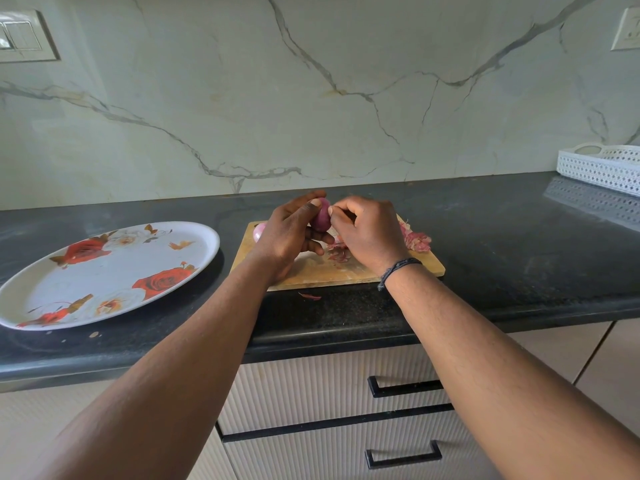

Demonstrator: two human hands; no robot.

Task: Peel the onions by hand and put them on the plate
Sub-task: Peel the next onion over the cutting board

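Mostly hidden: the onion point(321, 216) held at frame centre shows only a purple sliver between the two hands, so its root and tip ends can't be made out. What shows is taller than wide, long axis roughly upright, tilted slightly right at the top. Left hand point(285, 233) grips it, fingers curled around the back and underside, thumb pressed on the upper front. Right hand point(367, 230) has its fingers point(341, 211) curled, pinching at the onion's right edge; whether they hold a strip of skin is too small to tell. The onion is held above the back part of the cutting board point(311, 271), not touching it.

A second onion point(259, 232) sits on the board's far left corner, mostly blocked by the left hand, orientation unclear. Onion skins point(417, 240) are piled at the board's right edge, more scraps partly hidden under the right hand. One skin scrap point(310, 296) lies on the dark tabletop point(519, 244) just in front of the board. Floral plate point(104, 271) is at left of frame, apart from the board, no onion on it, its left edge cut off. White perforated tray point(602, 166) at right edge is cropped. A dark bracelet point(398, 270) is on the right wrist.
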